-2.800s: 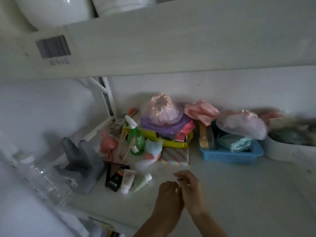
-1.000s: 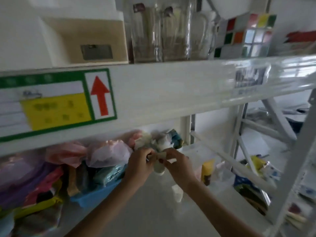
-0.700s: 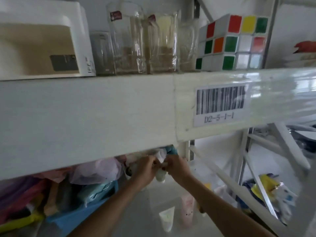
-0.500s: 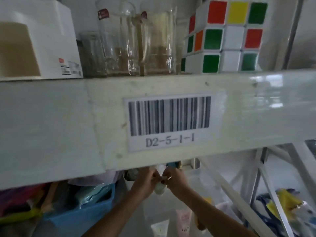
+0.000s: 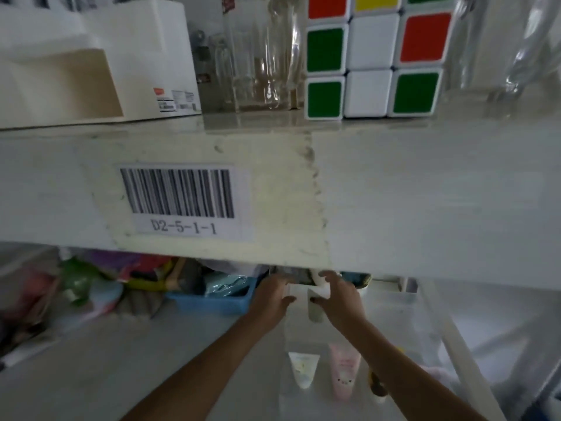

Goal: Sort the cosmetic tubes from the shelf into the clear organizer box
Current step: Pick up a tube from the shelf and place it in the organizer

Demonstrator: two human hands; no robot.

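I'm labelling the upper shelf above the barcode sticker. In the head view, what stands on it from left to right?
White plastic organizer → clear glass mugs → big colour cube → another clear glass piece at the right edge, partly cut off.

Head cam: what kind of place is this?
Probably a stockroom or storage rack, not a home vanity. The shelf edge carries a barcode label reading D2-5-1-1, like a bin location. Unrelated goods share the racking: a puzzle cube and glassware above, a blue basket of packets below.
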